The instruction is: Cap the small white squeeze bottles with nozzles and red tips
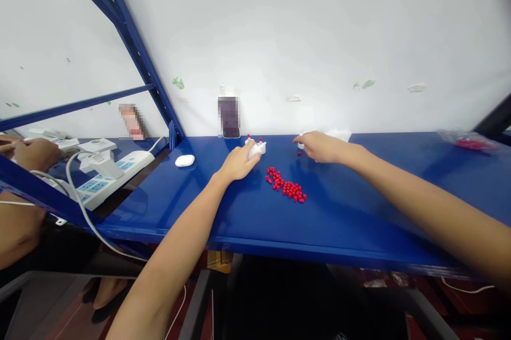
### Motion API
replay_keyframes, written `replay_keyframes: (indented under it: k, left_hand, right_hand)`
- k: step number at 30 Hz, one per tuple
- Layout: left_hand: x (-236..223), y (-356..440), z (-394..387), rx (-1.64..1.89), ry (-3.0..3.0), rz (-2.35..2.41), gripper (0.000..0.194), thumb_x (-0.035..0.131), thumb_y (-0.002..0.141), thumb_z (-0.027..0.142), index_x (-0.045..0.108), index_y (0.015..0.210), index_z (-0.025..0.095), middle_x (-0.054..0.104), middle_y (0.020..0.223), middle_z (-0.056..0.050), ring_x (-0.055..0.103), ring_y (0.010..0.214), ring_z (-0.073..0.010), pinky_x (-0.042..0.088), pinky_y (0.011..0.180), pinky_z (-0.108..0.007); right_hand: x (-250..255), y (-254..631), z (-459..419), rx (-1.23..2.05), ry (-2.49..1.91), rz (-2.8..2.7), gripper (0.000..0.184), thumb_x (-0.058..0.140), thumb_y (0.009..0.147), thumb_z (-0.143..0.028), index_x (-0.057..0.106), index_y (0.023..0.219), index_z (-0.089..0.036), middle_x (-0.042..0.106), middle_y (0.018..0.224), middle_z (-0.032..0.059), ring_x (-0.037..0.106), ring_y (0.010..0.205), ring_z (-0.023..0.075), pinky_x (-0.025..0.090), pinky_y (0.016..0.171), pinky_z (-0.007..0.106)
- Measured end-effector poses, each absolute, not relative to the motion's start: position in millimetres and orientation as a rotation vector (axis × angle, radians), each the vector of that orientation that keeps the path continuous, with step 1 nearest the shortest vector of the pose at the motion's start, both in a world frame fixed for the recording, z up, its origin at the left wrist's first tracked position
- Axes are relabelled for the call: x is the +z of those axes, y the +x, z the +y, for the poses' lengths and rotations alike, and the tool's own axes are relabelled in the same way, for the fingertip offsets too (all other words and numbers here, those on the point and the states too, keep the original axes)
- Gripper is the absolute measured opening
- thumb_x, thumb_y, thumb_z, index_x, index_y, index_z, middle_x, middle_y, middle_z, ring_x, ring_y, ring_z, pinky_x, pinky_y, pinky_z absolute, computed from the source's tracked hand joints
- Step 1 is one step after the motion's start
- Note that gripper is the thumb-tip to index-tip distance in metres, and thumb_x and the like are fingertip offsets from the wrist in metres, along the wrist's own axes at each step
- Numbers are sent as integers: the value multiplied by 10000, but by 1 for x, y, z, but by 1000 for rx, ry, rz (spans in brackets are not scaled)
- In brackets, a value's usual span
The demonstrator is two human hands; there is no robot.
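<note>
My left hand [238, 162] is closed around a small white plastic bottle [255, 150]. Red-tipped white pieces [248, 138] show just beyond its fingers. To the right, my right hand [319, 146] has its fingers bent around another small white piece [301, 145], apparently a similar bottle; its shape is mostly hidden. A single red cap [299, 154] shows just below those fingers. Between the hands and nearer the front, a loose pile of small red caps [293, 189] lies on the blue table [255, 223].
A phone [229, 116] leans on the wall, and a white earbud case [184, 160] lies left. Clear plastic [339, 133] sits behind my right hand; a bag of red pieces [473, 142] lies far right. Beyond the blue frame are a power strip [115, 175] and another person's hand [38, 155].
</note>
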State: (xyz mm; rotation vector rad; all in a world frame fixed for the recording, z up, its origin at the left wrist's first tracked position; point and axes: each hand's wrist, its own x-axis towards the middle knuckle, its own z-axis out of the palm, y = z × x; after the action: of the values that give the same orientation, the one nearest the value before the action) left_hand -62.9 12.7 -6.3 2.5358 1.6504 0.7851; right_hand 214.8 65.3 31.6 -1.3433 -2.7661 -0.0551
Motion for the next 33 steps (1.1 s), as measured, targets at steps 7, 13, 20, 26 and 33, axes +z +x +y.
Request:
replay_keyframes:
  k: [7, 13, 20, 26, 33]
  left_hand:
    - [-6, -63, 12, 770, 2556, 1653, 361, 410, 955, 445, 543, 1191, 206, 686, 873, -71, 659, 767, -279, 441, 690, -337]
    - [-7, -60, 12, 731, 2591, 1632, 351, 430, 949, 430, 566, 1170, 193, 699, 903, -88, 666, 788, -284, 445, 691, -328]
    - [-5, -58, 9, 630, 2600, 1689, 387, 412, 958, 445, 559, 1229, 210, 712, 940, -79, 677, 828, -280, 442, 708, -319]
    - [-3, -53, 4, 616, 2625, 1670, 399, 415, 959, 422, 531, 1278, 211, 715, 952, -76, 689, 840, -273, 443, 709, -314]
    - [0, -41, -2, 651, 2671, 1591, 356, 404, 959, 413, 528, 1211, 194, 686, 843, -57, 676, 768, -261, 418, 649, -304]
  right_hand:
    - [7, 197, 53, -335, -1436, -2880, 309, 437, 856, 3, 715, 971, -65, 704, 959, 254, 698, 892, 355, 496, 691, 404]
    - [5, 188, 52, -387, -1357, -2889, 295, 406, 931, -65, 685, 1021, -93, 693, 967, 230, 694, 907, 327, 465, 683, 375]
    - [7, 177, 44, -362, -1155, -2928, 237, 383, 978, -180, 600, 1054, -126, 667, 1018, 165, 664, 795, 249, 396, 620, 330]
    - [22, 169, 44, 270, -893, -2576, 308, 254, 1035, -329, 514, 957, -183, 622, 811, 59, 577, 730, 189, 401, 685, 305]
    - [39, 169, 42, 389, -850, -2495, 336, 277, 1015, -289, 533, 825, -182, 619, 806, 67, 548, 730, 177, 391, 735, 305]
